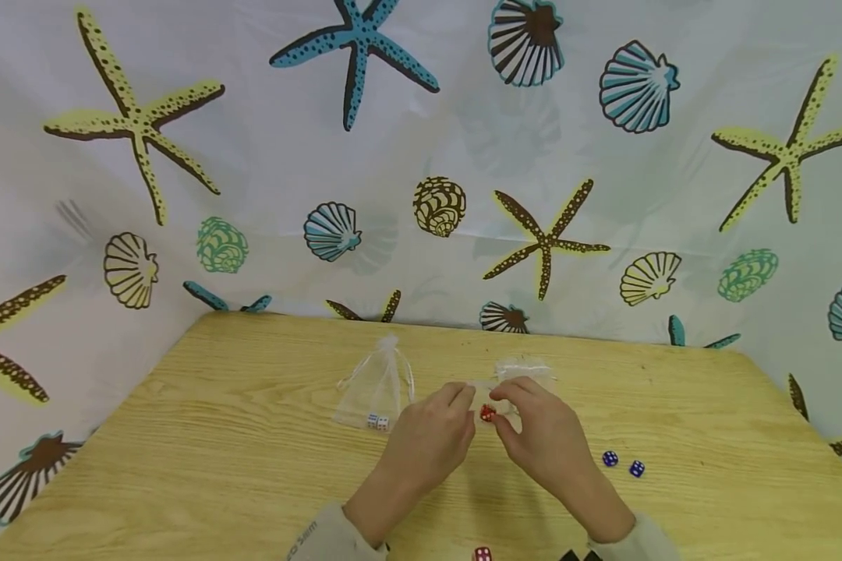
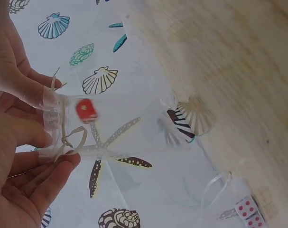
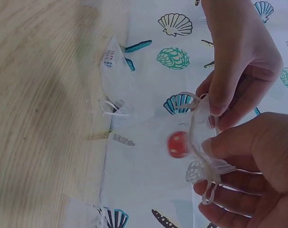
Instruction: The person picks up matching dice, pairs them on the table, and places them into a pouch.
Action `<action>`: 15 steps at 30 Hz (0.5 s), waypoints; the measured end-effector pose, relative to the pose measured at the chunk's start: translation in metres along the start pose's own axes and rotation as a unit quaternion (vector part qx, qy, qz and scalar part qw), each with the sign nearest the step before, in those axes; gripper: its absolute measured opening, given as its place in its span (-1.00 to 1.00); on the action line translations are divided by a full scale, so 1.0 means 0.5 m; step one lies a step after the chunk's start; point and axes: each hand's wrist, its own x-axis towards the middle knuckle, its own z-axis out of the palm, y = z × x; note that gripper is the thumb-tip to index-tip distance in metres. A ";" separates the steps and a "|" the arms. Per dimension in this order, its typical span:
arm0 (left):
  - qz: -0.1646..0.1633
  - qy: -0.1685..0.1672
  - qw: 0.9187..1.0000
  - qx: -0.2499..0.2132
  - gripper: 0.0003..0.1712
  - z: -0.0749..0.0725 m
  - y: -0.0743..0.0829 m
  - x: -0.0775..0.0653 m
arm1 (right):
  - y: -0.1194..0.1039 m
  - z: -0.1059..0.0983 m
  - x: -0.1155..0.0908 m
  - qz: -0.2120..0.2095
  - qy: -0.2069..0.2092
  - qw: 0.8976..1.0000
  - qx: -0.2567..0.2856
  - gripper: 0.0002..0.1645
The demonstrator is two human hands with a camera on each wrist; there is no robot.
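Between both hands hangs a small sheer drawstring bag (image 2: 129,107), gripped at its gathered top. My left hand (image 1: 428,428) pinches one side of the mouth, thumb on the near face in the left wrist view. My right hand (image 1: 547,432) pinches the opposite side, thumb and fingers at the edge. A red die (image 3: 178,144) with pale pips shows blurred through the sheer cloth, just below the drawstring. In the left wrist view, the cord's loop (image 2: 77,137) dangles beside the left fingertips.
Left of the hands lies another sheer bag (image 1: 382,382) holding white dice (image 1: 377,421). A further sheer bag (image 1: 526,368) lies behind the right hand. To the right are two blue dice (image 1: 610,458). Another red die (image 1: 482,553) sits at the near edge. A patterned cloth (image 1: 421,156) hangs behind the table.
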 end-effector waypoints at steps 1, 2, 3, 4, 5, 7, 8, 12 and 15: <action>-0.001 -0.001 1.000 0.001 -0.71 0.000 0.000 0.000 | 0.001 0.000 0.000 0.001 -0.003 1.000 -0.004 -0.74; -0.002 0.000 1.000 0.000 -0.72 0.000 0.000 0.000 | 0.001 -0.001 0.000 0.000 -0.004 1.000 -0.007 -0.73; -0.003 0.000 1.000 -0.001 -0.74 -0.001 0.000 0.000 | 0.002 -0.001 0.000 0.001 -0.005 1.000 -0.009 -0.71; -0.003 0.000 1.000 -0.001 -0.75 0.000 0.000 -0.001 | 0.002 -0.001 0.001 0.000 -0.006 1.000 -0.011 -0.71; -0.004 0.001 1.000 0.000 -0.76 0.000 0.000 -0.001 | 0.003 -0.002 0.001 0.000 -0.008 1.000 -0.012 -0.71; -0.006 0.001 1.000 0.003 -0.78 0.001 0.000 -0.001 | 0.003 -0.002 0.002 0.001 -0.013 1.000 -0.012 -0.70; -0.007 0.000 1.000 0.003 -0.78 0.002 0.000 -0.001 | 0.004 -0.002 0.002 0.001 -0.015 1.000 -0.011 -0.70; -0.006 -0.009 1.000 0.009 -0.75 0.003 -0.001 -0.002 | 0.002 -0.007 0.000 0.006 -0.018 1.000 -0.005 -0.71; -0.002 -0.013 1.000 0.012 -0.75 0.004 -0.001 -0.001 | -0.004 -0.019 -0.006 0.003 -0.007 1.000 0.001 -0.71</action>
